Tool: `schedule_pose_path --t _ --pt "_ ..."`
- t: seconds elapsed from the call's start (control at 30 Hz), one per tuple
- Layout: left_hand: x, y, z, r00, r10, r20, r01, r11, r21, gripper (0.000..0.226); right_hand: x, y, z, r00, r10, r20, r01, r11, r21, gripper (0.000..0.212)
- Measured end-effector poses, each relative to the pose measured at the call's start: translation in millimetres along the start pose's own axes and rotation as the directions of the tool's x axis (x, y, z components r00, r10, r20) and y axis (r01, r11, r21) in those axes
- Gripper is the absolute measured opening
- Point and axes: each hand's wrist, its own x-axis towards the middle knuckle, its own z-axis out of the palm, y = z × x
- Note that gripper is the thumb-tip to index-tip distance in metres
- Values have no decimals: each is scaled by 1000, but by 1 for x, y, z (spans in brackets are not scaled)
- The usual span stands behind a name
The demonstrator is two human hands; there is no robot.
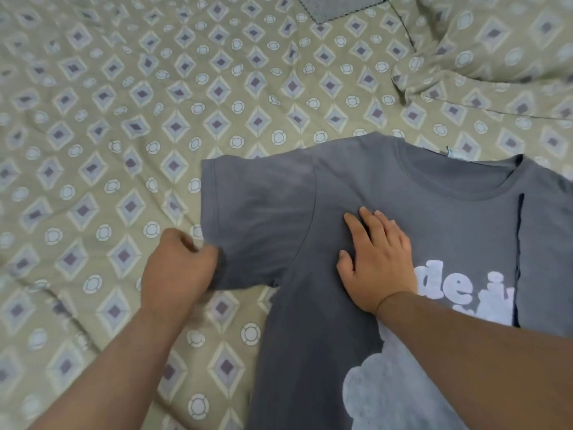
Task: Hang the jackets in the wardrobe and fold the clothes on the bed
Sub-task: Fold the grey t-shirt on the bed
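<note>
A grey T-shirt (356, 187) with a white print lies face up on the bed, collar toward the far side. Its right side is folded over the front, leaving a straight edge near the print. My left hand (176, 268) grips the lower hem corner of the left sleeve (257, 218), fingers curled round the cloth. My right hand (376, 259) lies flat on the shirt's chest with fingers straight, pressing it down just left of the white lettering.
The bedsheet (124, 119) is olive with a diamond and circle pattern and is slightly wrinkled. A pillow (496, 48) in matching fabric lies at the far right. A grey cloth patch (344, 6) shows at the top edge.
</note>
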Motion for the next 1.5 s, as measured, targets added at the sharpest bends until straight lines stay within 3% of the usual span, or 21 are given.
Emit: schedule_pose_path --t 0.1,0.17,0.23,0.33,0.43,0.5,0.7,0.77,0.83,0.9,0.97,1.07,1.27,1.33,1.4,1.5 --pt "35 20 5 1000 -12 -12 8 958 -287 32 1 0 0 1000 -7 8 7 1000 12 69" --pt "44 23 14 996 -81 49 94 850 -519 32 0 2 1 1000 -15 4 15 1000 23 69" --pt "40 18 18 993 -86 86 121 774 -621 41 0 2 1 1000 -19 -3 19 999 27 70" --pt "33 19 15 991 -34 131 111 757 -644 48 0 1 -2 999 -32 32 31 999 9 72" --pt "45 27 9 948 -85 307 276 699 -660 20 2 -1 -3 995 -32 95 36 999 -41 71" --pt "54 35 1 916 -138 378 355 718 -598 11 6 -1 -8 984 -23 178 36 997 -68 70" --pt "54 53 -3 926 -142 350 332 747 -575 21 26 -19 -35 853 105 512 12 975 -221 71" --pt "44 58 -3 947 -113 301 287 719 -633 26 27 -24 -43 834 96 544 14 981 -194 72" --pt "34 68 -4 979 -50 196 167 743 -648 33 16 -17 -51 873 12 488 26 997 -71 72" --pt "20 81 -4 994 56 95 9 819 -574 46 -8 0 -54 951 -75 301 65 997 42 64" --pt "0 98 5 977 205 67 -148 864 -481 55 -41 22 -53 988 -101 120 104 994 -19 56" --pt "-38 128 35 924 358 133 -277 868 -412 51 -85 60 -48 988 -60 141 64 998 -22 55" --pt "-96 185 110 872 462 164 -418 875 -245 33 -129 120 -55 979 -102 174 98 995 28 52" --pt "-110 192 127 885 434 171 -410 898 -160 27 -142 135 -57 987 -106 122 93 989 113 42" --pt "-116 194 135 894 407 185 -420 907 32 20 -152 154 -59 997 -72 -3 72 987 144 30" --pt "-115 192 131 840 484 247 -542 774 326 21 -156 182 -63 990 0 -139 25 984 175 19"
